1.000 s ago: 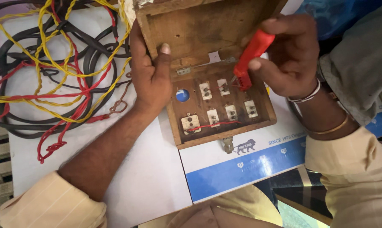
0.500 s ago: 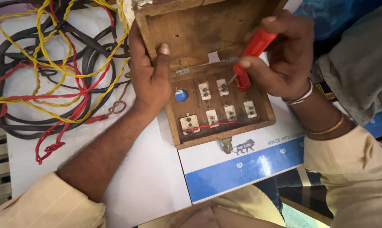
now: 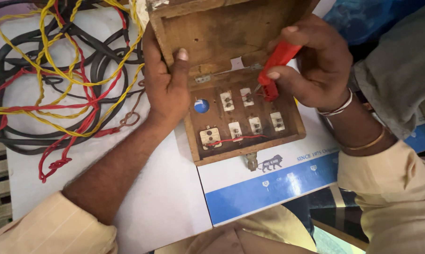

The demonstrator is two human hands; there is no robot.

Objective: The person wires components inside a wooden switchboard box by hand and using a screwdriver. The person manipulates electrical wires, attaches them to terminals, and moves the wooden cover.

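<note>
An open wooden box (image 3: 245,141) lies on a white sheet, its hinged lid (image 3: 222,33) tilted up at the back. Inside sit several white switch backs, a blue round part (image 3: 201,106) and a thin red wire (image 3: 236,138). My left hand (image 3: 168,84) grips the box's left wall and lid, thumb resting on the lid's inner face. My right hand (image 3: 316,66) holds a red-handled screwdriver (image 3: 274,68), its tip down on a switch terminal in the upper row.
A tangle of yellow, red and black wires (image 3: 57,80) lies left of the box. A white and blue printed board (image 3: 269,188) sits under the box's front. A metal latch (image 3: 251,161) hangs from the box's front edge. Blue plastic (image 3: 367,23) at top right.
My right hand has shifted slightly up and left with the screwdriver, its tip staying on the upper row of switches. My left hand holds the box as before.
</note>
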